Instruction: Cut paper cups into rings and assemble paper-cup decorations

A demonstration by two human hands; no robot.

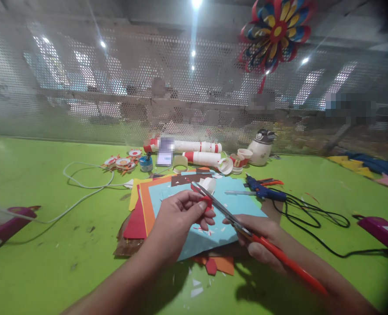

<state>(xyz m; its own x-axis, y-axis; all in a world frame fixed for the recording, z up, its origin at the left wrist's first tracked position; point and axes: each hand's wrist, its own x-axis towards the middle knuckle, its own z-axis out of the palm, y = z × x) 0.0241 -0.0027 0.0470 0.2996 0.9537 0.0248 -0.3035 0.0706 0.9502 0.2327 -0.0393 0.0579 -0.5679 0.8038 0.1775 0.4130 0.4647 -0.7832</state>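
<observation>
My left hand (180, 216) pinches a small red paper piece (207, 202) above a light blue sheet (210, 205). My right hand (262, 238) grips red-handled scissors (233, 221), whose grey blades point up and left and meet the red piece. A white paper cup (209, 183) lies just behind the blade tips. Under the blue sheet lies a stack of orange, yellow and red paper (141, 205) on the green table (49, 245). Small paper scraps (196, 286) lie near my forearms.
A blue glue gun (262, 190) with a black cable lies right of the papers. Stacked red-and-white paper cups (203, 157), a white jug (261, 148), a small blue pot (145, 162) and paper crafts stand behind. A white cable curls at left. Magenta objects (382, 229) sit at both edges.
</observation>
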